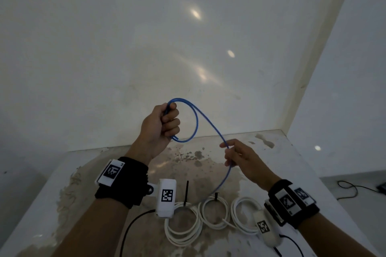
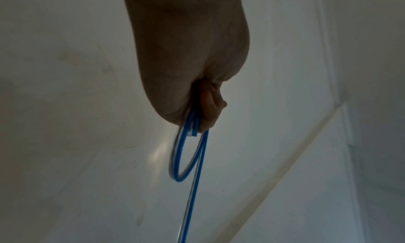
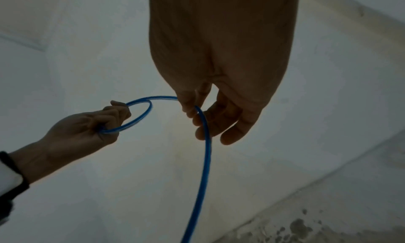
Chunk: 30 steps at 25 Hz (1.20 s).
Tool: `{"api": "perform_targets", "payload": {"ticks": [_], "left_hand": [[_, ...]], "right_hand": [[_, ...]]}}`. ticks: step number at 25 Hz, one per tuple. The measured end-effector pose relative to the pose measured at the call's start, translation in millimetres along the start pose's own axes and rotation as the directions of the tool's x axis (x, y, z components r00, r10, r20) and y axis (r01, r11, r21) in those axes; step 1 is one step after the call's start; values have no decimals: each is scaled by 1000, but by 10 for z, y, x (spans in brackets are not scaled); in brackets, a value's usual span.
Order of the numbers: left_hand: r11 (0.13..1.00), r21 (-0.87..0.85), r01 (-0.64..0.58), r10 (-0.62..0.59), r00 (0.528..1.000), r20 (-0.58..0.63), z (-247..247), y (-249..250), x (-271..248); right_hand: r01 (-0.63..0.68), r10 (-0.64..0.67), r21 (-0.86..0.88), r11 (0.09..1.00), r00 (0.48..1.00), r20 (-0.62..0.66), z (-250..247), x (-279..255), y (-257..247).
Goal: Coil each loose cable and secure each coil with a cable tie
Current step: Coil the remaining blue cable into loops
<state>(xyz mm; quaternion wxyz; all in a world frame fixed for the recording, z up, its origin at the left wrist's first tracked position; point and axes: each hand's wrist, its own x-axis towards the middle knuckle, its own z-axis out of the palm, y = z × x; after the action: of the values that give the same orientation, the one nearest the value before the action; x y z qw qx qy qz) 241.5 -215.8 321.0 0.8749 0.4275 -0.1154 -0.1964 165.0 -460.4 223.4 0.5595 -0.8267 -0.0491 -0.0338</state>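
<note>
My left hand [image 1: 160, 127] is raised over the table's far edge and grips a small coil of the blue cable [image 1: 197, 123] in its fist. In the left wrist view the blue cable [image 2: 175, 160] hangs as a loop out of the closed fingers [image 2: 210, 108]. From that coil the cable runs right and down to my right hand [image 1: 236, 156], which holds it lightly between thumb and fingers. The right wrist view shows the blue cable [image 3: 207, 160] passing through my right hand [image 3: 219, 116], then dropping toward the table. My left hand [image 3: 87, 125] shows there too.
Three white cable coils [image 1: 181, 225] [image 1: 213, 213] [image 1: 246, 217] lie near the front of the stained table [image 1: 62, 215]. Black cable ties [image 1: 187, 192] [image 1: 216, 196] stick up from two of them. A glossy floor lies beyond the table, a wall to the right.
</note>
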Motion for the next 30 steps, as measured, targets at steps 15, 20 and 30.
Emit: {"api": "perform_targets", "payload": {"ticks": [15, 20, 30], "left_hand": [[951, 279, -134, 173, 977, -121, -29, -202, 66], [802, 595, -56, 28, 998, 56, 44, -314, -36], [412, 909, -55, -217, 964, 157, 161, -341, -93]], "right_hand": [[138, 67, -331, 933, 840, 539, 193, -316, -578], [283, -128, -308, 908, 889, 439, -41, -231, -1045], [473, -462, -733, 489, 853, 242, -376, 52, -795]]}}
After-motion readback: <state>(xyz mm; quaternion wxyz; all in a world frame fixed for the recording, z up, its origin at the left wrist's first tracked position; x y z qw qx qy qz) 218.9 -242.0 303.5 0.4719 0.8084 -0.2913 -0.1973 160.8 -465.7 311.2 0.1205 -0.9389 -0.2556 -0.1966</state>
